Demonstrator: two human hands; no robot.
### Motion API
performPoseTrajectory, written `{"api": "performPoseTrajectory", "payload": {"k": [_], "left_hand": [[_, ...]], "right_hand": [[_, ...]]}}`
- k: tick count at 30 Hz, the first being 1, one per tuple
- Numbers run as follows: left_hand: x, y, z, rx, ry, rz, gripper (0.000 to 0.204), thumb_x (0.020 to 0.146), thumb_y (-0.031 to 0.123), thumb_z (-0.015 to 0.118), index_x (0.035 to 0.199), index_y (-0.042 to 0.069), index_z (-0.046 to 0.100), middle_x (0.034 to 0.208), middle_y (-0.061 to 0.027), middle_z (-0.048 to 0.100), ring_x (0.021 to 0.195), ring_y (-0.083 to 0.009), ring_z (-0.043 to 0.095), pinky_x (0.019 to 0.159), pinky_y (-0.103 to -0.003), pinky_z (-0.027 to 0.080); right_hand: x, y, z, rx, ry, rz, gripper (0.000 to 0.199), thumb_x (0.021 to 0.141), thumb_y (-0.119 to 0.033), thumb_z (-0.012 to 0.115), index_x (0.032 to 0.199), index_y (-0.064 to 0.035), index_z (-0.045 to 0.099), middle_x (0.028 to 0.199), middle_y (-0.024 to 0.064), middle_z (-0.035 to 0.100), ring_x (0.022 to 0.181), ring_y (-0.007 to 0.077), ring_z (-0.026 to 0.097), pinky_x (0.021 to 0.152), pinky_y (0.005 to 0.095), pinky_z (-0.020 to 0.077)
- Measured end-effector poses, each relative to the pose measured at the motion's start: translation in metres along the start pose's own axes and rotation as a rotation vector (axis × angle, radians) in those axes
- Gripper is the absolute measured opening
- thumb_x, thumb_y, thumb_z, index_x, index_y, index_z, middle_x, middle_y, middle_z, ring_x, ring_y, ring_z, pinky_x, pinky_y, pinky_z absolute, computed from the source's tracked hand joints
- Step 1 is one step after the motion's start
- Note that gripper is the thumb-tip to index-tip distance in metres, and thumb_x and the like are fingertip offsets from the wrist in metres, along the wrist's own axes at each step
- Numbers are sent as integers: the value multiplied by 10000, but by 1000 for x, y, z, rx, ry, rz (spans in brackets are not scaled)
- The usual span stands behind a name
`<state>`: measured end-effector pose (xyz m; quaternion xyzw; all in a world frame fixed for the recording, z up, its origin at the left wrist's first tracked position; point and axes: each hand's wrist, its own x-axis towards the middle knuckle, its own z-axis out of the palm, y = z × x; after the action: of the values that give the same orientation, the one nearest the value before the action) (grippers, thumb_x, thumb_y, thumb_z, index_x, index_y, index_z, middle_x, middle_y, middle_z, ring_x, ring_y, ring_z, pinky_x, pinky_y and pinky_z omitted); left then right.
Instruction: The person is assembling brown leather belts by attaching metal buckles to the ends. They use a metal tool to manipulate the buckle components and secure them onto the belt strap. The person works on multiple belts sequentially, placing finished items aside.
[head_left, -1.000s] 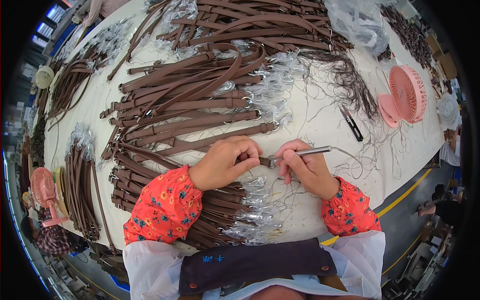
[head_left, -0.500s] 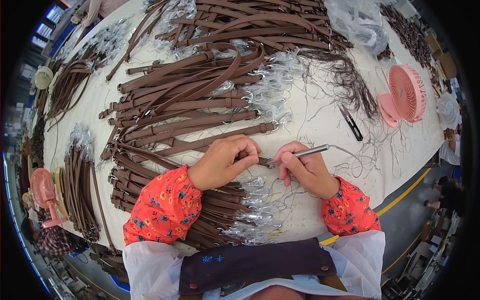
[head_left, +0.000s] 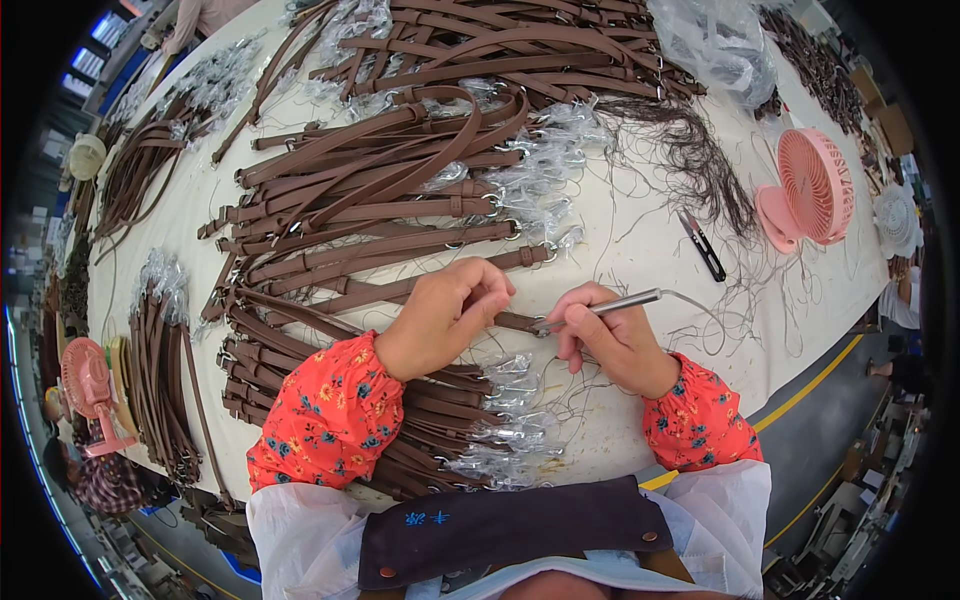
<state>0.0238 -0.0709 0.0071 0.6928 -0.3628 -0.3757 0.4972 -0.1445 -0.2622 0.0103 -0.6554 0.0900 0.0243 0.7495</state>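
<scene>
Head view: left hand (head_left: 448, 318) closed, pinching end of brown strap (head_left: 515, 322) just above near edge of counter (head_left: 640, 200). Right hand (head_left: 610, 340) grips thin metal tool (head_left: 625, 302), tip at strap end. Strap heaps (head_left: 390, 190) beyond, ends in clear plastic wrap. Clear plastic bag (head_left: 715, 45) far right; pink fan (head_left: 810, 190), black snips (head_left: 703, 245) nearby.

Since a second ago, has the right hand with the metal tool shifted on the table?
No. The right hand still holds the metal tool at the strap end, the same distance from the black snips as before.
</scene>
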Motion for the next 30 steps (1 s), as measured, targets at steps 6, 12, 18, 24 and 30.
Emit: {"api": "performPoseTrajectory", "payload": {"k": [6,12,18,24,30], "left_hand": [[2,9,-5,645,288,470,167,857,78,738,1006,56,667,1160,-100,616,975,-247,602,852,-366,492],[-5,7,9,699,21,495,243,754,116,803,954,90,667,1018,-39,627,950,-266,584,820,-388,488],[-3,-3,12,704,47,466,241,759,46,800,878,59,591,940,-69,595,765,-249,604,665,-331,509],[-4,10,5,337,-28,221,235,817,58,760,963,32,577,978,-99,542,740,-319,626,661,-411,526],[-8,0,15,537,39,352,303,820,45,771,1104,52,667,1013,-105,563,816,-286,615,702,-350,518]], "right_hand": [[-2,1,-3,59,50,-31,265,1091,-244,453,1149,-6,553,804,67,629,658,108,605,669,272,519],[1,7,-1,65,102,-126,266,1095,-246,448,1182,-15,548,879,77,646,723,110,619,693,265,518],[1,7,-2,49,68,-158,258,1097,-233,436,1187,-11,533,889,84,646,736,120,626,784,315,526],[0,3,-1,35,63,-103,251,1100,-230,414,1174,-10,511,829,76,631,681,126,621,966,417,533],[0,7,-3,42,59,-81,271,1094,-256,455,1149,-13,563,822,67,635,649,96,613,628,248,518]]}}
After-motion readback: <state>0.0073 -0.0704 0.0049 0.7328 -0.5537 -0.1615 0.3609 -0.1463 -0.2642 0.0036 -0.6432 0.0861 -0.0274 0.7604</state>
